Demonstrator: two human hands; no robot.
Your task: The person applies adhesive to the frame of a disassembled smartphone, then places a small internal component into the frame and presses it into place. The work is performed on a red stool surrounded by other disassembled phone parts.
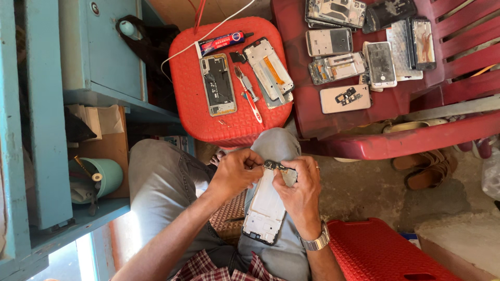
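Note:
An opened white phone frame [265, 205] lies lengthwise on my right thigh. My right hand [302, 187] rests on its upper end, thumb and forefinger pinching a small dark circuit board [273, 165]. My left hand [234, 171] pinches the same small board from the left side. A metal watch sits on my right wrist and a ring on one finger.
A red plastic stool [229, 125] ahead carries an opened phone [218, 84], a white phone frame [269, 68], red-handled tweezers [250, 96] and a glue tube [221, 42]. A dark red chair [364, 114] holds several phone parts. Blue shelves [47, 130] stand left; another red stool [380, 255] is right.

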